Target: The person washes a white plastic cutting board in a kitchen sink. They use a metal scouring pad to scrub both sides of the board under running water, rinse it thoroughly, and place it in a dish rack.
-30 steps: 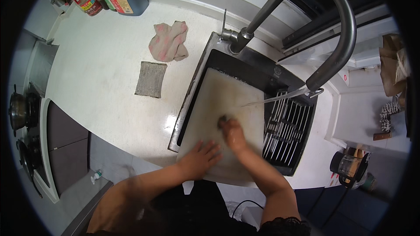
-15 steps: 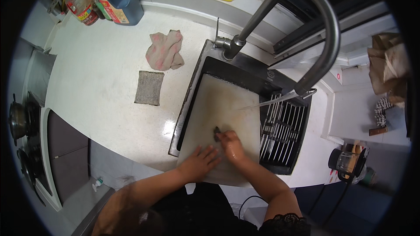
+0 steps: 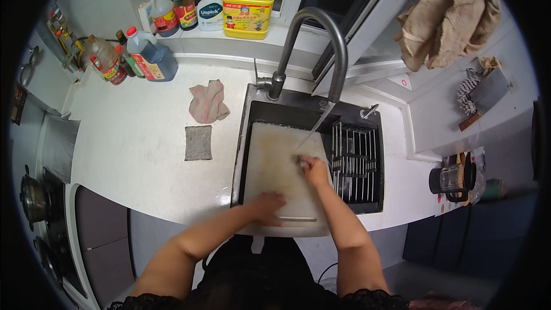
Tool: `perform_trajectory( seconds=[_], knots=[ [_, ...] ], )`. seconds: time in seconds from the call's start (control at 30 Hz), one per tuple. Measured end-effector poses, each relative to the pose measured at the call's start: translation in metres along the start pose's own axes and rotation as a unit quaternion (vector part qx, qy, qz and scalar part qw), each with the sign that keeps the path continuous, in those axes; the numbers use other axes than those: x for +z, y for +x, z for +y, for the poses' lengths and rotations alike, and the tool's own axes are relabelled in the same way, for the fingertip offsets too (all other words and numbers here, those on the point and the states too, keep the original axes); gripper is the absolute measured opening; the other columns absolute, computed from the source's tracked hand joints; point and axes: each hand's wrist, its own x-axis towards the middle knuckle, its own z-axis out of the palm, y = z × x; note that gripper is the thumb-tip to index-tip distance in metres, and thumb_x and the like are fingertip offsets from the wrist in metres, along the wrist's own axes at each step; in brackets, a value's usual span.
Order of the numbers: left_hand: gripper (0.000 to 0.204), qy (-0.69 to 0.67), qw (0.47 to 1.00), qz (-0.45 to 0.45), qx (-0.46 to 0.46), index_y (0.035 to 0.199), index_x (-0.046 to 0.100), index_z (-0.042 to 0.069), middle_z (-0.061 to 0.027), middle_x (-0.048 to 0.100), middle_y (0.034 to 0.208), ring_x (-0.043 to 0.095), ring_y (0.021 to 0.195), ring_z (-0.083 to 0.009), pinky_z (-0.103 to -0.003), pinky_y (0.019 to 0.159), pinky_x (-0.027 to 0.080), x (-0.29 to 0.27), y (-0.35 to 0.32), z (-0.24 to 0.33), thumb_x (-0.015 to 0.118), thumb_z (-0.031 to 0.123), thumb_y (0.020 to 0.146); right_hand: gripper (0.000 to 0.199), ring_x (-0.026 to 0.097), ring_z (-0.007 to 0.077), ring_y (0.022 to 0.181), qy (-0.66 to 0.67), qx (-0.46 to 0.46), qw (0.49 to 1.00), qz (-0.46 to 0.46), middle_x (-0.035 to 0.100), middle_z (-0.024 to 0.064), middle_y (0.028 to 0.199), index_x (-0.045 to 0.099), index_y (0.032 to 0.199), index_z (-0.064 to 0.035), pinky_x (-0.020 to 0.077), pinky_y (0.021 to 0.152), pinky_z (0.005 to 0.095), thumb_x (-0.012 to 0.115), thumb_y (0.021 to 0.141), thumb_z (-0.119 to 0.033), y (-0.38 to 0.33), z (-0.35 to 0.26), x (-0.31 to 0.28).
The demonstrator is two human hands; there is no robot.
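Observation:
A large whitish cutting board [image 3: 270, 163] with brownish stains lies over the left part of the black sink [image 3: 287, 106]. My right hand [image 3: 315, 171] is closed round a small dark scrubber [image 3: 299, 161] and presses it to the board. Part of the scrubber is hidden by my fingers. From the tall grey faucet [image 3: 343, 51], a stream of water [image 3: 314, 131] falls onto the board just beyond that hand. My left hand [image 3: 267, 206], slightly blurred, rests flat on the nearer left part of the board, fingers stretched, beside its slot handle.
Right of the board, a metal drying rack [image 3: 353, 155] sits in the sink. On the counter to the left are a pinkish rag [image 3: 208, 102] and a grey cloth square [image 3: 198, 143]. Bottles [image 3: 152, 60] stand behind; a yellow detergent jug [image 3: 248, 11] is on the sill.
The view has tilted up, showing more of the sill and window. My right hand has moved the scrubber farther up and rightward on the board, toward the water. My left hand stays on the board.

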Motion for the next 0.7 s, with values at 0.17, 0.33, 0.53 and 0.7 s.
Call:
perform_trajectory(
  seconds=[0.17, 0.33, 0.53, 0.7],
  knots=[
    [0.041, -0.239, 0.939, 0.249, -0.003, 0.12, 0.055, 0.007, -0.006, 0.066, 0.1, 0.064, 0.087, -0.0224, -0.032, 0.076, 0.049, -0.043, 0.052, -0.024, 0.06, 0.033, 0.088, 0.013, 0.059, 0.0154, 0.06, 0.228, 0.121, 0.966, 0.016, 0.066, 0.0026, 0.072, 0.069, 0.092, -0.0052, 0.0462, 0.058, 0.0281, 0.062, 0.084, -0.011, 0.067, 0.018, 0.0],
    [0.031, -0.64, 0.707, 0.242, -0.178, 0.118, 0.054, 0.011, -0.0007, 0.063, 0.099, 0.06, 0.082, -0.0114, -0.026, 0.071, 0.045, -0.093, 0.076, -0.021, 0.058, 0.022, 0.089, 0.018, 0.056, 0.014, 0.073, 0.509, 0.328, 0.79, -0.093, 0.062, -0.0012, 0.088, 0.061, 0.098, -0.0127, 0.0475, 0.063, 0.0291, 0.056, 0.092, -0.029, 0.065, -0.039, -0.018],
    [0.035, -0.699, 0.618, 0.279, -0.23, 0.12, 0.052, 0.009, -0.0006, 0.06, 0.09, 0.056, 0.073, -0.0112, -0.023, 0.063, 0.043, -0.108, 0.108, -0.008, 0.06, 0.014, 0.086, 0.029, 0.059, 0.0192, 0.077, 0.654, 0.352, 0.65, -0.158, 0.062, 0.0045, 0.09, 0.058, 0.105, -0.0115, 0.0526, 0.07, 0.0353, 0.049, 0.094, -0.037, 0.061, -0.021, -0.015],
    [0.037, -0.606, 0.686, 0.336, -0.225, 0.118, 0.055, 0.003, -0.0014, 0.058, 0.084, 0.055, 0.071, -0.0119, -0.023, 0.06, 0.046, -0.102, 0.126, -0.019, 0.063, 0.004, 0.082, 0.024, 0.061, 0.0186, 0.082, 0.665, 0.323, 0.653, -0.165, 0.063, 0.0043, 0.094, 0.057, 0.108, -0.0125, 0.0525, 0.07, 0.0337, 0.055, 0.092, -0.031, 0.059, -0.017, -0.01]
  ],
)
